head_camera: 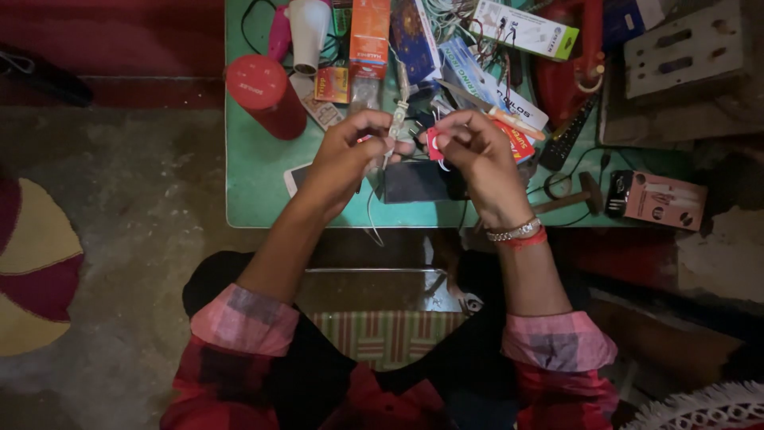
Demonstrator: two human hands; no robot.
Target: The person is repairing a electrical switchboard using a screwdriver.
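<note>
My left hand (348,155) pinches a white cable piece (395,121); right hand (469,151) is clamped on a small red part (434,144), above the green table (255,175).

The worktop (255,183) is showing a smooth, matt green painted face. The red cylinder (265,94) is looking like matt plastic with a soft sheen on its end. A white plastic strip (395,119) is hanging glossy from the left hand (344,159). The bracelet (513,232) is glinting as polished metal. The brown box (657,198) is reading as matt cardboard. The floor (151,231) is looking like rough, bare concrete. The plaid sleeves (243,318) are soft woven cloth.
</note>
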